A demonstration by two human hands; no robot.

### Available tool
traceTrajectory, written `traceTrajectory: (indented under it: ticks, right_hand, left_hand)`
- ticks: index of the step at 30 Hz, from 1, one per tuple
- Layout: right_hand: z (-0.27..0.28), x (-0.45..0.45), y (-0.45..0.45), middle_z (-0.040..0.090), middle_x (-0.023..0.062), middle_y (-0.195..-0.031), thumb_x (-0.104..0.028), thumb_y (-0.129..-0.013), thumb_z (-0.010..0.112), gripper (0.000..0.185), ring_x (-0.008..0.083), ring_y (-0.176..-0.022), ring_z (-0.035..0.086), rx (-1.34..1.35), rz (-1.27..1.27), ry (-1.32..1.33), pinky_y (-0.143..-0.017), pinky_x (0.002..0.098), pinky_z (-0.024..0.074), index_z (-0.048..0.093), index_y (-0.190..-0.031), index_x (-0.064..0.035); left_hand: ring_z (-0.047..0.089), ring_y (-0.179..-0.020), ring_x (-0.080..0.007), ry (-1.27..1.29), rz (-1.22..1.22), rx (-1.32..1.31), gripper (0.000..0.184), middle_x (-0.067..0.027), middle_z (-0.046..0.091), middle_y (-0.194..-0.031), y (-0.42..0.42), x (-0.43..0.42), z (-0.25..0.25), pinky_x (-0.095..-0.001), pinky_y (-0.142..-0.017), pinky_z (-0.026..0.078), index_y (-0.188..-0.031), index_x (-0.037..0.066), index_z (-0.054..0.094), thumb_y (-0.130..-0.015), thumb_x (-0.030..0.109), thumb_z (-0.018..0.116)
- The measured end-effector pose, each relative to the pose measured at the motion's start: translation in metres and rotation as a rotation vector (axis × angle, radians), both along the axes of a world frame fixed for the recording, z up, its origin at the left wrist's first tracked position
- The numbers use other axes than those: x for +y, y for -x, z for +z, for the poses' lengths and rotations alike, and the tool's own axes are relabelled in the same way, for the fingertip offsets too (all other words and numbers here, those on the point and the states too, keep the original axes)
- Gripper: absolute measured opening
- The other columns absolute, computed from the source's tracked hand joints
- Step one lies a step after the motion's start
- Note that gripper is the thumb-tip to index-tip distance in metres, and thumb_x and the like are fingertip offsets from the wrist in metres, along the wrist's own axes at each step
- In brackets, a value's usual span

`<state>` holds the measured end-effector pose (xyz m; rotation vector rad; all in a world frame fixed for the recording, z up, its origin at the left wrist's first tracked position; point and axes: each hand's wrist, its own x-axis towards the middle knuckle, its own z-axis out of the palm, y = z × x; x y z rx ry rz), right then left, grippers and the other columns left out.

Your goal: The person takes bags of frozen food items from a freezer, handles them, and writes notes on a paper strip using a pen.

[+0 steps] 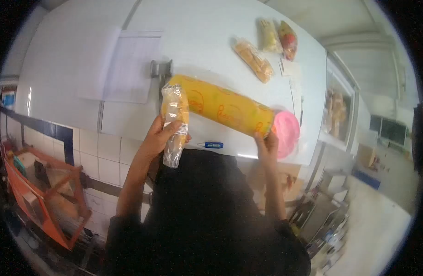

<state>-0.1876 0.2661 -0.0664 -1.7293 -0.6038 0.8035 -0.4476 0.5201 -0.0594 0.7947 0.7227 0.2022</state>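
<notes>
My left hand (pixel 157 138) is closed around a long clear plastic packet (pixel 173 149) with a barcode label. Yellowish contents show in its upper part, but their kind is unclear. Behind the packet lies a thick yellow roll (pixel 225 106) with orange lettering, slanting down to the right. My right hand (pixel 266 148) grips the lower edge of the roll's right end with thumb and fingers. A pink round item (pixel 286 133) sits just beyond that end. Between my hands, near the table's front edge, is a small blue tool with a thin pointed tip (pixel 214 145).
A metal bracket (pixel 161 69) stands by the roll's left end. Several filled packets (pixel 253 60) lie at the back right, near white paper (pixel 289 68). A paper sheet (pixel 134 66) lies on the left. An orange-framed crate (pixel 50 198) stands low at left.
</notes>
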Motion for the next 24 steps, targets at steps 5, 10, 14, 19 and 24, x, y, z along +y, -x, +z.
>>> traceTrajectory:
  ticks: [5,10,14,19,24]
  right_hand:
    - [-0.054,-0.022,0.017,0.067,0.0105,-0.13,-0.012,-0.097,0.072,0.031,0.0202,-0.121,0.058,-0.04,-0.038,-0.036,-0.104,0.038,0.0447,0.068,-0.127,-0.0057]
    - [-0.03,-0.03,0.011,0.067,0.0172,-0.114,-0.023,-0.092,0.078,0.028,0.0314,-0.102,0.067,-0.192,0.188,0.282,-0.088,0.043,0.0543,0.073,-0.111,-0.0036]
    - [0.02,-0.006,-0.004,0.068,0.0172,-0.107,-0.034,-0.09,0.078,0.037,0.0315,-0.093,0.068,-0.49,0.37,0.878,-0.08,0.0452,0.0558,0.073,-0.109,-0.0014]
    - [-0.018,0.081,-0.025,0.071,0.0168,-0.096,-0.04,-0.09,0.076,0.041,0.0302,-0.088,0.069,-0.55,-0.068,0.422,-0.081,0.0433,0.0559,0.077,-0.103,-0.0007]
    - [-0.026,0.107,-0.031,0.072,0.0152,-0.099,-0.029,-0.089,0.078,0.031,0.0231,-0.087,0.068,-0.147,0.179,0.414,-0.08,0.0362,0.0552,0.078,-0.107,-0.0036]
  left_hand:
    - [0.074,-0.087,-0.0242,-0.141,-0.011,0.121,0.043,-0.0143,0.065,-0.114,-0.027,0.011,0.004,-0.0371,-0.073,0.064,-0.142,0.001,0.041,-0.105,0.011,0.058]
    - [0.072,-0.097,-0.0239,-0.241,-0.087,0.076,0.045,-0.0136,0.063,-0.122,-0.045,0.03,0.001,-0.0378,-0.078,0.064,-0.144,0.001,0.04,-0.104,0.01,0.059]
    - [0.066,-0.109,-0.0206,-0.765,-0.277,0.077,0.052,-0.0113,0.061,-0.127,-0.088,0.079,0.013,-0.0359,-0.086,0.063,-0.148,-0.001,0.04,-0.103,0.012,0.062]
    - [0.062,-0.113,-0.0174,-0.592,-0.394,-0.026,0.056,-0.0111,0.061,-0.128,-0.196,0.109,0.022,-0.0336,-0.089,0.058,-0.148,-0.001,0.042,-0.101,0.016,0.066]
    - [0.062,-0.115,-0.025,-0.92,-0.768,-0.164,0.063,-0.0177,0.062,-0.132,-0.262,0.124,-0.033,-0.0381,-0.101,0.05,-0.146,-0.004,0.043,-0.099,0.03,0.068]
